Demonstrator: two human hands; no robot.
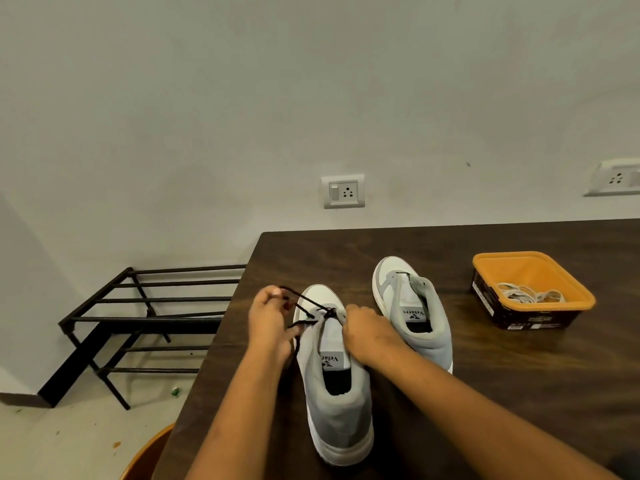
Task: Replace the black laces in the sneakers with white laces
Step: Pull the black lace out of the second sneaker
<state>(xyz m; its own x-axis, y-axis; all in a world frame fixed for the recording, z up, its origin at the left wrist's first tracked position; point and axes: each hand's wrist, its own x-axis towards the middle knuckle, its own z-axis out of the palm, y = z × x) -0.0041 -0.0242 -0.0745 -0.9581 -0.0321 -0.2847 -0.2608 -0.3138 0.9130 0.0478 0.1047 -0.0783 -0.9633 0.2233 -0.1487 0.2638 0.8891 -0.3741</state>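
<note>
A: Where are the 2 sneakers?

B: Both stand on the dark wooden table (485, 393), with the toes pointing to the far side. The near sneaker (334, 393) is close to the left edge of the table. The far sneaker (412, 306) stands just beside it, to the right and a little farther away.

A: And the black lace?

B: The black lace (306, 304) sits in the near sneaker only at the far eyelets, close to the toe. From there its strands run out to the left, up to the left hand (272, 317). That hand has its fingers curled and pinches the lace, left of the toe.

A: What does the right hand do?

B: The right hand (370, 336) lies on the right side of the near sneaker, beside the tongue. Its fingers are curled over the edge of the upper and grip it.

A: Where are the white laces?

B: The white laces (530, 294) lie in a loose heap inside the orange tub (571, 289). It stands on the right part of the table, well apart from both hands.

A: What else is there?

B: A black shoe rack (145, 317) stands on the floor to the left of the table, and 1 wall socket (343, 191) is on the wall behind the sneakers.
</note>
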